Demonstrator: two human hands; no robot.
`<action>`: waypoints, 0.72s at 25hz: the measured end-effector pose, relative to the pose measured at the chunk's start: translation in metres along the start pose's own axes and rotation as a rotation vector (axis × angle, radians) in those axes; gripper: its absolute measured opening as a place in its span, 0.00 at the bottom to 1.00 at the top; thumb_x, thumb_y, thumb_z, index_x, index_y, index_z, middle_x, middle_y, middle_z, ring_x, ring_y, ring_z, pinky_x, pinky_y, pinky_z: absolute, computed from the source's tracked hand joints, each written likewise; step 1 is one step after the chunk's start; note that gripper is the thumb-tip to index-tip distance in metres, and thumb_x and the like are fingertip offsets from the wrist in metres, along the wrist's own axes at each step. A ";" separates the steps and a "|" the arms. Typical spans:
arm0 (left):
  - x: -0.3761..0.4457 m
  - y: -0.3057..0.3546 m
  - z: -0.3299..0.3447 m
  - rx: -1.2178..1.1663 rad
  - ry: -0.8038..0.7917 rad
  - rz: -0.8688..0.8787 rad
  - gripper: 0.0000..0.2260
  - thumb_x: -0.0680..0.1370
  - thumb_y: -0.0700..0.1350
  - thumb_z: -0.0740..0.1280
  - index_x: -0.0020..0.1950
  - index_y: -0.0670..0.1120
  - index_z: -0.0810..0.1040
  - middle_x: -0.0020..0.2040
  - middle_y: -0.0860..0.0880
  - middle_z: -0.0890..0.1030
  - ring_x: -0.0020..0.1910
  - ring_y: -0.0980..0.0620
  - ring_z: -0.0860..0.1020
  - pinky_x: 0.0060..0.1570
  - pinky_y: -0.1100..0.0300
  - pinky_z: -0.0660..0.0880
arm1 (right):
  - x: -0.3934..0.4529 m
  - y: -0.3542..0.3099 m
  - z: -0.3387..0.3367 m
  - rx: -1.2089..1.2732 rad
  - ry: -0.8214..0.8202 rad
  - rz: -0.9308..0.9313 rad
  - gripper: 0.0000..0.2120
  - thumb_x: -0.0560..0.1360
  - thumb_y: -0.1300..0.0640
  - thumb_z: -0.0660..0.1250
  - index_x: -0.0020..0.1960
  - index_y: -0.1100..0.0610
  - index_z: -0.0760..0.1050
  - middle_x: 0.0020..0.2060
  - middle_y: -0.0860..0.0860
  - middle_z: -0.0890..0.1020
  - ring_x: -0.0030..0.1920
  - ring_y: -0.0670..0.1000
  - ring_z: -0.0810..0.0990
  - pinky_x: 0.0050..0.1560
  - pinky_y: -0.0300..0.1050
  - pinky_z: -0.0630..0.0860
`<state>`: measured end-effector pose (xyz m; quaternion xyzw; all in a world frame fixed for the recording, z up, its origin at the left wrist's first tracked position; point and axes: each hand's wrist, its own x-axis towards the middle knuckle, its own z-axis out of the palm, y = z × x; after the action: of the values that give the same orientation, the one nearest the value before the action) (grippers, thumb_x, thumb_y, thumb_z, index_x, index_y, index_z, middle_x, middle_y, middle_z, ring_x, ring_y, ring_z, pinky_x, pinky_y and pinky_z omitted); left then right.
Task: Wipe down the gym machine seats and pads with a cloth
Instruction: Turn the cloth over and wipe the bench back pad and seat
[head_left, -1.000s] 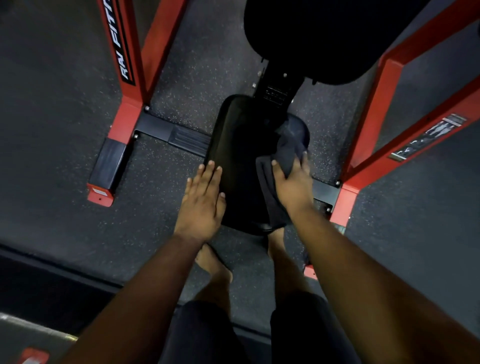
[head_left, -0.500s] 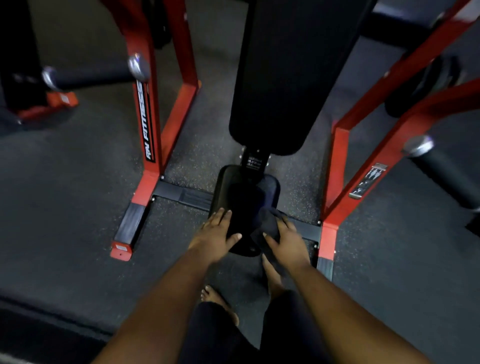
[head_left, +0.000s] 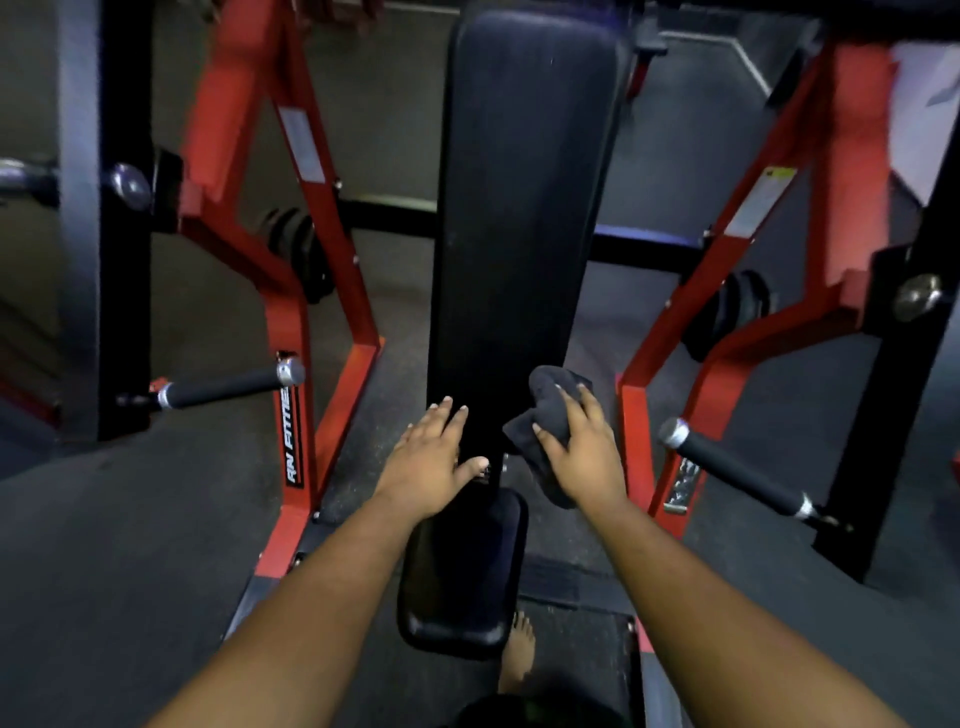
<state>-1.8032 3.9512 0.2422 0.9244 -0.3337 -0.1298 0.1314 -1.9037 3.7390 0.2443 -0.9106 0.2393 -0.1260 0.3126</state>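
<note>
Head view, right hand (head_left: 584, 457) gripping cloth (head_left: 545, 410)

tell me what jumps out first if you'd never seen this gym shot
The long black padded backrest rises up the centre, flanked by the bright red steel frame on both sides. At its lower end the right hand holds a bunched dark grey cloth in its grip against the pad's right edge, while the left hand rests flat on the left edge. Below them sits the small black padded seat.
</note>
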 end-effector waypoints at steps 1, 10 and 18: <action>0.018 0.005 -0.014 0.018 0.028 0.009 0.37 0.80 0.67 0.57 0.83 0.50 0.49 0.84 0.48 0.46 0.82 0.48 0.47 0.79 0.48 0.52 | 0.022 -0.003 -0.008 0.012 0.026 -0.011 0.30 0.79 0.47 0.67 0.78 0.49 0.63 0.79 0.53 0.60 0.75 0.59 0.66 0.73 0.52 0.66; 0.198 0.047 -0.144 0.117 0.353 0.064 0.38 0.80 0.68 0.55 0.83 0.50 0.48 0.84 0.48 0.45 0.82 0.49 0.44 0.80 0.47 0.50 | 0.233 -0.066 -0.109 0.032 0.333 -0.218 0.32 0.78 0.47 0.69 0.79 0.48 0.62 0.81 0.54 0.56 0.76 0.61 0.62 0.74 0.55 0.64; 0.327 0.041 -0.206 0.113 0.550 0.016 0.41 0.80 0.66 0.57 0.83 0.47 0.42 0.83 0.46 0.38 0.81 0.48 0.38 0.80 0.45 0.45 | 0.402 -0.147 -0.155 -0.474 0.278 -0.275 0.42 0.74 0.31 0.63 0.80 0.37 0.46 0.82 0.49 0.40 0.80 0.64 0.42 0.70 0.79 0.51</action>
<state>-1.5165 3.7399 0.3982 0.9281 -0.2996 0.1457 0.1662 -1.5672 3.5545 0.4886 -0.9560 0.1771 -0.2310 0.0359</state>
